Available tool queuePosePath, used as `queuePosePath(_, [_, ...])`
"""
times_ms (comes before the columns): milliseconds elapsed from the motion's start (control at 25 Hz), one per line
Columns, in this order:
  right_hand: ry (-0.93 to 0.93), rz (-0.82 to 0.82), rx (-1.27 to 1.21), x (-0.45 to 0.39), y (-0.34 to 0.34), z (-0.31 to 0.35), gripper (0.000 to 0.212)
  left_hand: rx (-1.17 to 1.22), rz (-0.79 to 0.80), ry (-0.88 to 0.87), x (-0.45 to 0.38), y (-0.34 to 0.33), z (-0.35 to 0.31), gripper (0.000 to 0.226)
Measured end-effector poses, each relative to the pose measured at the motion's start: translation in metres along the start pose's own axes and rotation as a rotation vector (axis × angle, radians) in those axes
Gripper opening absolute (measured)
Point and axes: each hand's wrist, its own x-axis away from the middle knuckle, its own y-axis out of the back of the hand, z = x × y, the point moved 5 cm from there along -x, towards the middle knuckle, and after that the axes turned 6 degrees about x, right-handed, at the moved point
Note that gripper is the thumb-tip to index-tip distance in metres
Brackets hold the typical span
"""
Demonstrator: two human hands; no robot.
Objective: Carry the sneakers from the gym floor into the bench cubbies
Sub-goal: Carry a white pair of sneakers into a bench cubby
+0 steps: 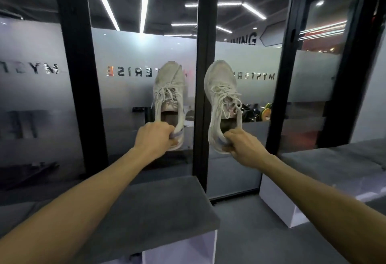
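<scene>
One white sneaker [169, 96] is gripped at the heel by the left hand [155, 138]; the other sneaker [223, 100] (laces loose) is gripped likewise by the right hand [243, 145].

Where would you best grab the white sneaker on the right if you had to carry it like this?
By the heel collar, coming from behind the heel. The right sneaker has an open mouth there, so fingers can hook inside while the thumb presses the heel's back. The right hand grips it just so, toe pointing away. The laces look loose and floppy, probably a poor hold.
</scene>
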Motion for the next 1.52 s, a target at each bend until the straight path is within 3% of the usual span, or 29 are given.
queuePosePath(200, [0.166,0.0,-0.065,-0.054,-0.039,0.001,0.023,-0.075,0.011,0.119,-0.014,-0.016,0.028,0.034])
queuePosePath(440, [0.301,-0.001,-0.143,-0.1,-0.064,-0.015,0.009,-0.132,-0.027,0.231,-0.037,-0.029,0.029,0.032])
queuePosePath(600, [0.318,0.005,-0.157,-0.105,-0.076,-0.019,0.004,-0.152,-0.009,0.24,-0.036,-0.033,0.024,0.034])
queuePosePath(720, [0.315,-0.018,-0.167,-0.105,-0.086,-0.016,0.019,-0.153,-0.01,0.234,-0.03,-0.04,0.026,0.037])
queuePosePath(840, [0.312,-0.025,-0.168,-0.107,-0.104,-0.012,0.021,-0.152,-0.023,0.22,-0.023,-0.058,0.031,0.036])
queuePosePath(1040, [0.299,0.023,-0.133,-0.131,-0.172,-0.015,0.015,-0.162,-0.005,0.231,-0.028,-0.124,0.062,0.032])
queuePosePath(1320, [0.318,0.002,-0.104,-0.183,-0.327,-0.03,0.021,-0.195,-0.028,0.248,-0.035,-0.27,0.127,0.032])
queuePosePath(1520, [0.306,-0.043,-0.126,-0.157,-0.436,-0.023,0.021,-0.217,-0.049,0.235,0.008,-0.379,0.146,0.033])
